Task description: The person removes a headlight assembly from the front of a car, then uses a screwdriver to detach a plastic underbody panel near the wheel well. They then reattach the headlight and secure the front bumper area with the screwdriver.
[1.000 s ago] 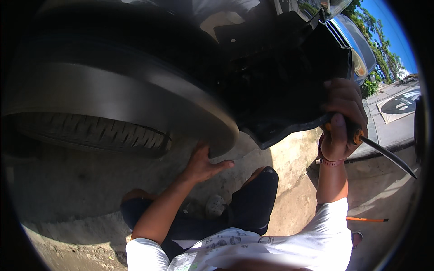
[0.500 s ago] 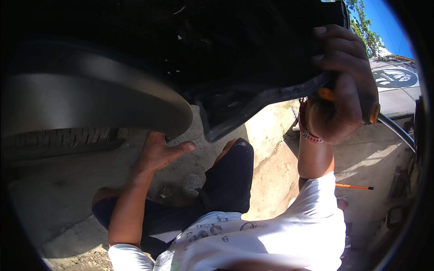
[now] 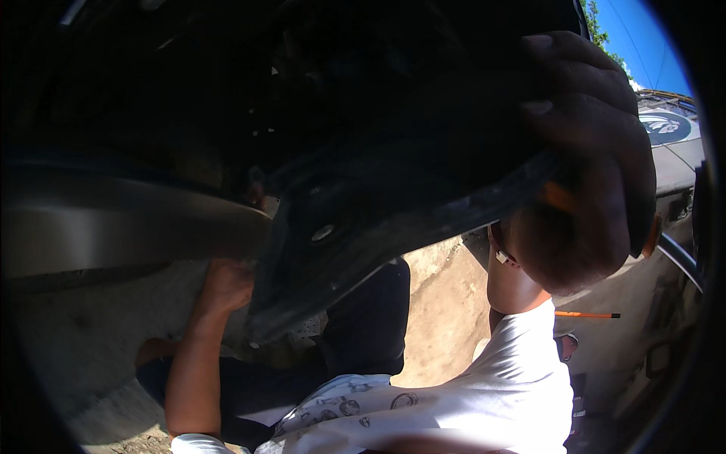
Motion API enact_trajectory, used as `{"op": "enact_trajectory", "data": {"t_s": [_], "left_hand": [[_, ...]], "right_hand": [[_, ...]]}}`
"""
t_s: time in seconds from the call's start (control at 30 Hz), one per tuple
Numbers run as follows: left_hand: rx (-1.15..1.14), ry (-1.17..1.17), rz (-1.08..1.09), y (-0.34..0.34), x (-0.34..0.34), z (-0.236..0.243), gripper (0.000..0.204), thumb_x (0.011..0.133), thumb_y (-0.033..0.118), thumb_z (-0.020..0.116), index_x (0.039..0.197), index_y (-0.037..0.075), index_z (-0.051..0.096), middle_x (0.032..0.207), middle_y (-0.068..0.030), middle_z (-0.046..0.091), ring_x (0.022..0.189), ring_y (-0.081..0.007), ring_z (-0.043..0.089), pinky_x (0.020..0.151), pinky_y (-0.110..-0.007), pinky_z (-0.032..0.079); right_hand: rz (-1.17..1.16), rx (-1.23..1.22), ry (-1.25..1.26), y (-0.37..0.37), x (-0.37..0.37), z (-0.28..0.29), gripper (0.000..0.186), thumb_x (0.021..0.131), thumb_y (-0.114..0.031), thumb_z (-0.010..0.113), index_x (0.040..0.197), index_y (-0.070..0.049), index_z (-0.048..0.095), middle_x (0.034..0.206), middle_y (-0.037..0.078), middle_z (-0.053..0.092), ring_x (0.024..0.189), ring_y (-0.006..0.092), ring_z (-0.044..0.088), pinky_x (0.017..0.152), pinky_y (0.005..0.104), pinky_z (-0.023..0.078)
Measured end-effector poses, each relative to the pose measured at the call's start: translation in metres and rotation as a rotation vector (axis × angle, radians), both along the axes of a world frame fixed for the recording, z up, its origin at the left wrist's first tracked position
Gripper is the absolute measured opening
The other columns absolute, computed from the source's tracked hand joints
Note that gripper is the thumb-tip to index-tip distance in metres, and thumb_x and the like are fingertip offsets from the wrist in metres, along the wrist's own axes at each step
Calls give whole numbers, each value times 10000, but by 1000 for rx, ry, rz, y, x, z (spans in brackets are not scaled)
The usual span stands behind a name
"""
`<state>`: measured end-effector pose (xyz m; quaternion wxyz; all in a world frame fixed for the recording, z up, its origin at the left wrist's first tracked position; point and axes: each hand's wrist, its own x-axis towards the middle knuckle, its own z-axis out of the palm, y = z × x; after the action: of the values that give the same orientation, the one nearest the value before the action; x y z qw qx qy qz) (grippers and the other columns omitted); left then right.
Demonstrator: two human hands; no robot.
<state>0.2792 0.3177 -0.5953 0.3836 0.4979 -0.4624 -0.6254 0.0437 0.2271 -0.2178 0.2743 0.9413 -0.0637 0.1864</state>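
Fingers [image 3: 582, 113] of the right hand [image 3: 594, 181] curl over the outer edge of a broad, glossy black plastic panel [image 3: 370, 216], their tips resting on its shadowed face. Tucked in that same closed grasp is an orange-and-dark-handled tool with a grey metal shaft [image 3: 681, 262]; orange shows beside the thumb, and the shaft points away to the right of the knuckles. Just below these fingers, a reddish band [image 3: 505, 258] circles the wrist.

From the right fingertips the panel's rippled lower edge slopes down to the left, ending in a corner just beside the left hand [image 3: 228, 286]. That hand reaches up to the underside of a smooth, dark grey curved trim piece [image 3: 125, 231]; its fingers are mostly hidden, so whether they grip cannot be told.

Right of the right knuckles, well apart, a dark oval emblem [image 3: 667, 129] bears a white figure; any lettering is too small to read. Dark printed drawings mark the white cloth shirt [image 3: 454, 405] below both hands. Beneath the right wrist, a thin orange rod with a black end [image 3: 586, 315] lies on the ground.
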Motion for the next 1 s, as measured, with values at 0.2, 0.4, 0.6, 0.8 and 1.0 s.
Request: {"op": "enact_trajectory", "data": {"t_s": [0.2, 0.4, 0.6, 0.8, 1.0], "left_hand": [[-1, 123, 67, 3, 5, 6, 876, 781, 440, 1055, 1435, -8, 682, 1465, -146, 691, 1333, -243, 653, 1138, -382, 524], [84, -278, -96, -9, 5, 27, 999, 747, 392, 1075, 1550, 3, 623, 1560, -146, 644, 1356, -248, 651, 1147, -368, 511], [-153, 125, 9, -11, 0, 39, 963, 754, 384, 1073, 1551, 54, 644, 1505, -103, 688, 1355, -233, 648, 1166, -370, 494], [-156, 137, -15, -11, 8, 36, 903, 740, 441, 1072, 1474, 61, 708, 1404, -125, 742, 1334, -249, 666, 1150, -393, 506], [-44, -68, -136, -19, 14, 37, 962, 693, 555, 1061, 1428, 35, 722, 1417, -147, 749, 1381, -321, 669, 1176, -434, 501]], "right_hand": [[275, 193, -288, -29, 22, -18, 373, 1033, -247, 565, 1001, 103, 690, 968, 256, 721, 1058, 466, 735, 992, 613, 580], [-118, 270, -338, -5, 10, -19, 398, 929, -269, 459, 975, 53, 689, 965, 244, 710, 1122, 449, 703, 1052, 577, 508], [-137, 302, -337, -2, 8, -19, 382, 907, -281, 480, 955, 38, 684, 996, 249, 704, 1149, 446, 690, 1044, 559, 498], [-166, 291, -363, 0, 13, -21, 373, 925, -276, 490, 965, 34, 694, 1006, 243, 712, 1153, 437, 694, 1046, 552, 499], [-111, 299, -463, -5, 25, -27, 337, 956, -246, 558, 964, 31, 749, 951, 202, 736, 1088, 402, 725, 1008, 504, 540]]}}
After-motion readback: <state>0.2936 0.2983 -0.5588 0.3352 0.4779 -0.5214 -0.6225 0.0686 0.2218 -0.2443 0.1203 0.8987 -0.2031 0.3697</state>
